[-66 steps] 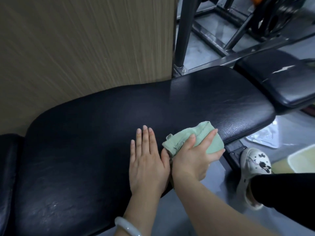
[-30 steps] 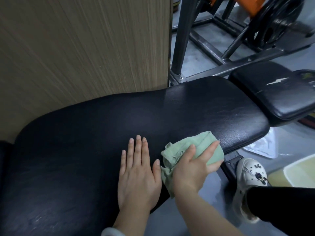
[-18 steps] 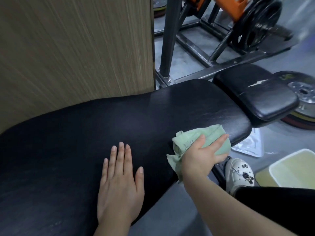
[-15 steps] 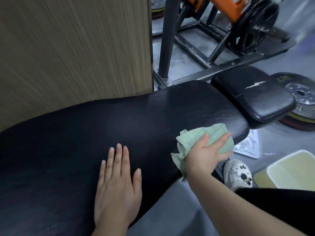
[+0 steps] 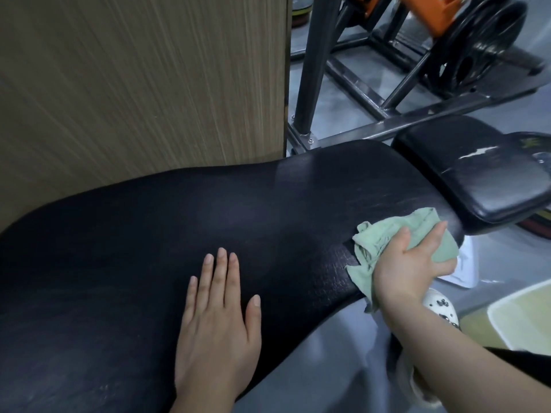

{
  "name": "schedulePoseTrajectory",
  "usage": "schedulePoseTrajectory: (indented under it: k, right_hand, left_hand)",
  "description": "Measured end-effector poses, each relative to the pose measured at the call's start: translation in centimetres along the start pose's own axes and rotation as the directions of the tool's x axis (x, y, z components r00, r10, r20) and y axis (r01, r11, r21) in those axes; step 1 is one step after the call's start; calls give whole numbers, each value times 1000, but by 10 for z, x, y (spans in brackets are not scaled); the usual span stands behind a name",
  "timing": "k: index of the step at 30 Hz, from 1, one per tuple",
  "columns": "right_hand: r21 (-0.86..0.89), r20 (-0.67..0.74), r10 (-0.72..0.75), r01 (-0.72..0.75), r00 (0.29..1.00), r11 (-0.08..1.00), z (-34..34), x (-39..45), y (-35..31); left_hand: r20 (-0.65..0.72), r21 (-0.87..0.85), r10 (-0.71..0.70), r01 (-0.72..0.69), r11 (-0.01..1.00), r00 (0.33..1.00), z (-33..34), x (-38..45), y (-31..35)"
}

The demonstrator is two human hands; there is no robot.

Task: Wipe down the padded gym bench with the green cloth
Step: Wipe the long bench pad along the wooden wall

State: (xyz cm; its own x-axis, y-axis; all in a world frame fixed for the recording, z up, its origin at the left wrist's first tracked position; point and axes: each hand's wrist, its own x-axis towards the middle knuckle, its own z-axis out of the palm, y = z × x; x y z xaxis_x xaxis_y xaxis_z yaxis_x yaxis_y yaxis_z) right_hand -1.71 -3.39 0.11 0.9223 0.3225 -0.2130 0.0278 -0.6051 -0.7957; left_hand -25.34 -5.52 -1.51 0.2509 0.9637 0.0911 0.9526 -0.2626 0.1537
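The black padded bench (image 5: 268,204) runs across the view from lower left to upper right. My left hand (image 5: 217,320) lies flat on the pad near its front edge, fingers straight and together. My right hand (image 5: 408,266) holds the bunched green cloth (image 5: 375,242) against the pad's right end at the front edge. Its fingers are spread over the top of the cloth and the thumb is wrapped round the cloth's near side. Part of the cloth hangs down over the edge.
A smaller black seat pad (image 5: 477,174) adjoins the bench at the right. A wood-grain panel (image 5: 143,84) stands right behind the bench. A steel frame (image 5: 316,70) and weight plates (image 5: 477,46) stand at the back right. A pale tray (image 5: 524,314) and a white shoe (image 5: 441,308) are on the floor.
My right hand has slid the cloth to the right along the front edge, toward the pad's end. My left hand stays flat on the pad, now farther from the right hand.
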Motion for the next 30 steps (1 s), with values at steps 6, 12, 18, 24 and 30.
schedulePoseTrajectory:
  k: [6, 12, 18, 24, 30]
  right_hand:
    - [11, 8, -29, 29, 1000, 1000, 3, 5, 9]
    - [59, 36, -22, 19, 999, 998, 0, 8, 10]
    - [21, 81, -61, 60, 995, 998, -15, 36, 9]
    - [-23, 114, -119, 122, 986, 992, -28, 59, 3]
    - [-138, 223, -199, 233, 954, 963, -37, 70, 6]
  left_hand:
    - [14, 0, -20, 20, 1000, 1000, 0, 4, 6]
    - [3, 8, 16, -16, 1000, 1000, 7, 28, 53]
    - [11, 22, -8, 8, 1000, 1000, 13, 32, 63]
    - [8, 53, -11, 10, 999, 1000, 13, 30, 65]
    - [6, 49, -2, 2, 999, 1000, 15, 31, 64]
